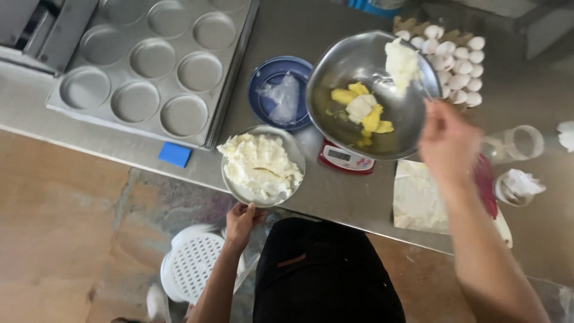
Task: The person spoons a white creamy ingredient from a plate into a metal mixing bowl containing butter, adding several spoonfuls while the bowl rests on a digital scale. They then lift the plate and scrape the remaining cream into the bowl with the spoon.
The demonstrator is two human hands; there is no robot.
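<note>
- The big steel mixing bowl (pixel 371 96) sits on the small red kitchen scale (pixel 345 158), so whatever goes in is weighed as it lands. Yellow and pale chunks of butter (pixel 363 110) lie at its bottom, and a white lump of soft fat (pixel 400 63) hangs at the bowl's 1 o'clock rim.
- My right hand (pixel 447 142) is at the bowl's 4 o'clock, fingers pinched narrow around a thin utensil handle whose far end carries that white lump over the bowl. The handle is blurred, so I cannot tell what kind of tool it is.
- At the bowl's 7 o'clock, just beside the scale, is the smaller steel bowl (pixel 261 164), heaped with the same white fat. It is close enough for short scoops.
- My left hand (pixel 241 220) grips that small bowl's near rim at its 6 o'clock, thumb on the edge, steadying it at the counter's edge.
- At the big bowl's 9 o'clock is a blue plate (pixel 269 78) with crumpled clear wrap on it.
- Farther at 9 to 10 o'clock lies a metal bun tray (pixel 149 60) with round wells, all bare, and a blue block (pixel 174 154) sits by its near corner.
- At 2 o'clock, an egg carton (pixel 457 60) holds white eggs within reach.
- At 4 o'clock are a clear cup (pixel 520 142), a paper sheet (pixel 418 197) and a small tub (pixel 517 186).
</note>
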